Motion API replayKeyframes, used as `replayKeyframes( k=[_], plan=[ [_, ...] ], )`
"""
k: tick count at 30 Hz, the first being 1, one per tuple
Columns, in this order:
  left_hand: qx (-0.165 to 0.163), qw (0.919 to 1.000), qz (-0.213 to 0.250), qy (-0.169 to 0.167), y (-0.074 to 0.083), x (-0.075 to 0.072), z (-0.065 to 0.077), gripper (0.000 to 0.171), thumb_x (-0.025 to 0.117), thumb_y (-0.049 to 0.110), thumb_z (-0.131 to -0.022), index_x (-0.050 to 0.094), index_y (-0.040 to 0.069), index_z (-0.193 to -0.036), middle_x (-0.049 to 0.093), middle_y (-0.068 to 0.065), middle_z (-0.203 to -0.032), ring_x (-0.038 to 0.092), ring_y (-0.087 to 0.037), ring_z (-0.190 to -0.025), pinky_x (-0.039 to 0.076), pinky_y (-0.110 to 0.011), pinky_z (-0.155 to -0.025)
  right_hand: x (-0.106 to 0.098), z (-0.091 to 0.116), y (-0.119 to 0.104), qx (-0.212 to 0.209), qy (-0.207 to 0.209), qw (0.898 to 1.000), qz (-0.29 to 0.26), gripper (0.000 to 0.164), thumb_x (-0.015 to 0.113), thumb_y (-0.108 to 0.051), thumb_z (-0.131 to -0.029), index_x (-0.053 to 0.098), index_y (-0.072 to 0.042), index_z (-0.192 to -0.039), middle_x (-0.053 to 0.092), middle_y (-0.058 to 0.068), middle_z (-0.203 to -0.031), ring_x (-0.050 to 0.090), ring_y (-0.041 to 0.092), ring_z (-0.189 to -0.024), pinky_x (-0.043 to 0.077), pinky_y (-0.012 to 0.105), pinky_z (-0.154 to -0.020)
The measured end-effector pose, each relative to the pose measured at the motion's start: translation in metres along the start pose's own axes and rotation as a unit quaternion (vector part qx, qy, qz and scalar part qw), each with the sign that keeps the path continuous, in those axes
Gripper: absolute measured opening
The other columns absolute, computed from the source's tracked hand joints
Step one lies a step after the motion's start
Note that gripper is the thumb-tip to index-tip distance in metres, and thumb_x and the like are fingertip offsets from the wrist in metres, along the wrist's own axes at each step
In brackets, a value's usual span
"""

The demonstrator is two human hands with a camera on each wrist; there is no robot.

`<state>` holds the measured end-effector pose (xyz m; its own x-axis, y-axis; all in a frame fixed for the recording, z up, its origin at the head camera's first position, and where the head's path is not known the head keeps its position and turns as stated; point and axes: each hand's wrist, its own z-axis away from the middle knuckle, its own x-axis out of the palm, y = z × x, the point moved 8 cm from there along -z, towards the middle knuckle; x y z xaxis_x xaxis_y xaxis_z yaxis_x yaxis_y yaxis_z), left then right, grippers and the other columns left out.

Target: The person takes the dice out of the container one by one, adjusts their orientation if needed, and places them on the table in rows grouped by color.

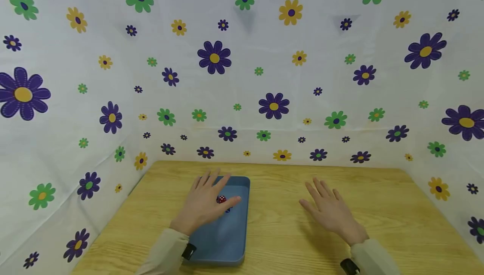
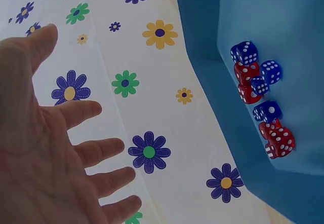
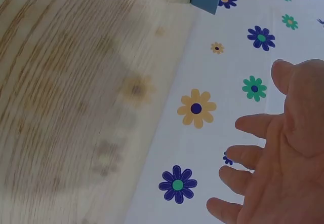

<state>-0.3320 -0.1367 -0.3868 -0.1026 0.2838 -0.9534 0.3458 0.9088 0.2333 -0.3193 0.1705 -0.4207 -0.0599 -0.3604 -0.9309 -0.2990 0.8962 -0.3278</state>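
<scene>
A blue tray (image 1: 230, 241) lies on the left part of the table. Several dice sit together inside it; red dice (image 2: 280, 142) and blue dice (image 2: 271, 72) show in the left wrist view. My left hand (image 1: 202, 205) hovers over the tray with its fingers spread, holding nothing, and hides most of the dice in the head view. One red die (image 1: 222, 199) shows beside its thumb. Off to the right, my right hand (image 1: 330, 210) is held above the bare wood, fingers extended and nothing in them.
The wooden table (image 1: 280, 224) stretches to both sides of the tray. A white cloth (image 1: 242, 86) printed with flowers stands behind the table and along its left and right sides. Dark bands (image 1: 188, 251) sit at the cuffs of both sleeves.
</scene>
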Motion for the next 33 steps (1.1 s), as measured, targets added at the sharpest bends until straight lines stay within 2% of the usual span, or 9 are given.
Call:
replayKeyframes(
  k=[4, 7, 14, 18, 23, 30, 33],
  plan=[
    [0.007, 0.9995, 0.028, 0.012, -0.007, -0.003, 0.000, 0.082, 0.049, 0.070, -0.089, 0.038, 0.020, -0.152, 0.037, -0.013, -0.156, 0.034, -0.038, -0.142, 0.028, -0.060, -0.114, 0.000, -0.003, -0.004, -0.009, 0.001, 1.000, -0.011, 0.068, 0.038, -0.055, -0.101, 0.044, -0.005, -0.147, 0.038, 0.026, -0.152, 0.032, 0.046, -0.140, 0.029, 0.065, -0.110],
    [0.005, 0.9985, 0.053, 0.016, -0.013, -0.003, 0.001, 0.077, 0.055, 0.063, -0.090, 0.039, 0.020, -0.152, 0.046, -0.010, -0.150, 0.044, -0.035, -0.137, 0.037, -0.056, -0.110, 0.000, -0.004, -0.007, -0.011, 0.007, 1.000, -0.028, 0.061, 0.044, -0.050, -0.101, 0.052, -0.005, -0.141, 0.050, 0.024, -0.143, 0.045, 0.044, -0.132, 0.038, 0.061, -0.106],
    [-0.015, 0.9947, 0.101, 0.013, -0.031, -0.003, 0.005, 0.067, 0.061, 0.050, -0.093, 0.046, 0.015, -0.147, 0.052, -0.010, -0.145, 0.048, -0.034, -0.133, 0.040, -0.055, -0.108, 0.009, -0.010, -0.011, -0.016, 0.024, 0.993, -0.111, 0.038, 0.060, -0.031, -0.097, 0.065, -0.006, -0.125, 0.067, 0.012, -0.125, 0.063, 0.031, -0.114, 0.050, 0.050, -0.096],
    [-0.024, 0.9938, 0.107, 0.020, -0.044, -0.004, 0.007, 0.060, 0.060, 0.049, -0.094, 0.056, 0.009, -0.138, 0.057, -0.012, -0.139, 0.051, -0.035, -0.130, 0.041, -0.054, -0.107, 0.016, -0.016, -0.012, -0.006, 0.031, 0.989, -0.142, 0.032, 0.063, -0.027, -0.096, 0.068, -0.006, -0.120, 0.070, 0.008, -0.117, 0.067, 0.025, -0.104, 0.055, 0.043, -0.087],
    [-0.030, 0.9937, 0.106, 0.022, -0.060, -0.002, 0.012, 0.049, 0.064, 0.035, -0.094, 0.062, 0.001, -0.129, 0.063, -0.016, -0.130, 0.056, -0.036, -0.123, 0.045, -0.053, -0.103, 0.024, -0.020, -0.014, 0.005, 0.025, 0.987, -0.156, 0.025, 0.066, -0.021, -0.094, 0.071, -0.006, -0.114, 0.072, 0.004, -0.109, 0.068, 0.020, -0.095, 0.057, 0.039, -0.081],
    [-0.021, 0.9949, 0.085, 0.049, -0.086, 0.000, 0.021, 0.037, 0.067, 0.019, -0.092, 0.065, -0.002, -0.122, 0.067, -0.017, -0.119, 0.064, -0.033, -0.106, 0.054, -0.048, -0.089, 0.030, -0.024, -0.023, 0.001, 0.018, 0.984, -0.180, 0.023, 0.066, -0.019, -0.093, 0.071, -0.006, -0.111, 0.073, 0.003, -0.106, 0.067, 0.018, -0.094, 0.056, 0.039, -0.081],
    [-0.032, 0.9942, 0.091, 0.048, -0.099, 0.001, 0.024, 0.035, 0.068, 0.015, -0.091, 0.065, -0.003, -0.121, 0.068, -0.017, -0.115, 0.065, -0.030, -0.099, 0.055, -0.045, -0.084, 0.031, -0.026, -0.027, -0.008, 0.016, 0.983, -0.184, 0.023, 0.066, -0.018, -0.093, 0.072, -0.005, -0.111, 0.073, 0.004, -0.106, 0.067, 0.018, -0.094, 0.057, 0.038, -0.081]
  ],
)
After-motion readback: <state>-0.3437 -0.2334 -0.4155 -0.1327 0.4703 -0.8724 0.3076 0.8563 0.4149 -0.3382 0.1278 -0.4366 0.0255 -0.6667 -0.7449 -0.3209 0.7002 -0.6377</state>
